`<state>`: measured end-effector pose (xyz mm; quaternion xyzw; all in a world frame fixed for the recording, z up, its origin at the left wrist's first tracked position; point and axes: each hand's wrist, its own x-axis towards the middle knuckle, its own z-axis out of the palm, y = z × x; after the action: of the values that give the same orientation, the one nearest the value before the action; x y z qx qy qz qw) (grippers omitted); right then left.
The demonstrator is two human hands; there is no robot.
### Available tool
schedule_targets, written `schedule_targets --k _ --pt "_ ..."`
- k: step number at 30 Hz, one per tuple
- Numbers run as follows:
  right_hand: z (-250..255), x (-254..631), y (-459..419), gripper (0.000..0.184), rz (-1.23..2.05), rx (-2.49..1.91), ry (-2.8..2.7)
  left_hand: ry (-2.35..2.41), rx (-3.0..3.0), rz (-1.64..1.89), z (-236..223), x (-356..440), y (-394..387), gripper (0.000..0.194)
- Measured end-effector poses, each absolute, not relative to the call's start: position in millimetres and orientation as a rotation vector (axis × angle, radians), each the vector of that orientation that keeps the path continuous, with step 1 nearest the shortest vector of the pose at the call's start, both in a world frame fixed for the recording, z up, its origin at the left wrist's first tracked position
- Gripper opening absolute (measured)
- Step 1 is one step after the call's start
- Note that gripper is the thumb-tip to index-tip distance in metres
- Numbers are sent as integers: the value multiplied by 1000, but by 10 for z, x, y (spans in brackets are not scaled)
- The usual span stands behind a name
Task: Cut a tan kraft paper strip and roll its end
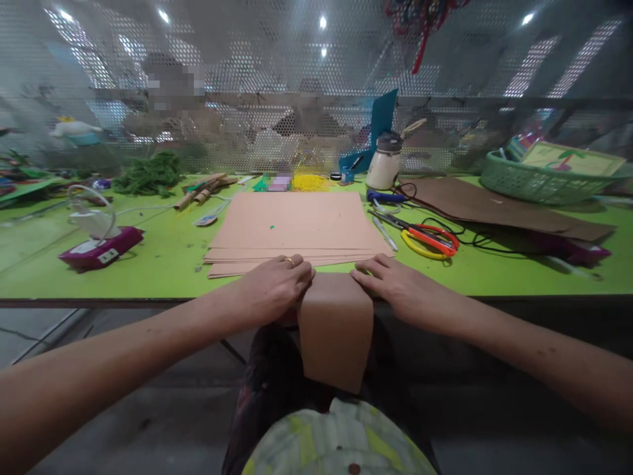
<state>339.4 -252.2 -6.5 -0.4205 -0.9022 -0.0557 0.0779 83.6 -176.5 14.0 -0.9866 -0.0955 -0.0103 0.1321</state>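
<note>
A narrow strip of brown paper hangs over the near edge of the green table, down toward my lap. My left hand, with a ring on one finger, has its fingers curled on the strip's top left edge. My right hand lies with fingers stretched flat, its fingertips pressing the strip's top right corner at the table edge. Just behind both hands lies a stack of several brown paper sheets.
Red and yellow scissors and a pen lie right of the stack. A white glue bottle, dark brown sheets and a green basket sit at the right. A magenta power strip is at the left. People sit behind a mesh screen.
</note>
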Motion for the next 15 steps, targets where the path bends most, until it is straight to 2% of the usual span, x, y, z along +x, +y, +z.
schedule_targets --k 3,10,15 --pt "-95 3450 -2556 62 -153 -1279 -2672 -317 -2882 -56 130 740 -1723 26" --pt "-188 3464 -2574 63 -135 -1286 -2604 -325 -2931 -130 83 683 -1687 36" --pt "-76 3501 -2499 52 2 -1260 -2620 -395 -2991 -106 201 735 -1660 32"
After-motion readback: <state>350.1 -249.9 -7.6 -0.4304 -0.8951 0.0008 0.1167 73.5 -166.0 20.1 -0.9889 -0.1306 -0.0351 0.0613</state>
